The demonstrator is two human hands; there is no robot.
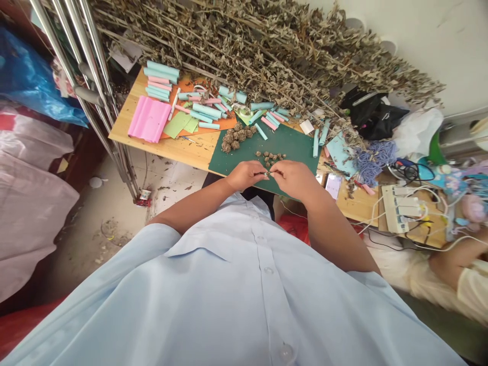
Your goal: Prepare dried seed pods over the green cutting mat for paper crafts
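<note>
My left hand [246, 175] and my right hand [290, 178] meet over the near edge of a dark green mat [301, 145]. Fingertips of both are pinched together around one small greenish-brown piece [267, 174], too small to name. Just beyond them lies a scatter of small brown clumps [270, 156]. Larger brown balls [235, 137] are heaped at the mat's left side. Light blue and pink paper rolls [206, 111] spread along the back of the wooden table [202, 148].
Dried leafy stems [244, 51] cover the table's back. Pink paper [149, 119] lies at left, beside metal poles [95, 76]. To the right are a phone [333, 186], purple string [371, 160], a power strip [394, 208] with cables, and another person's arm [453, 259].
</note>
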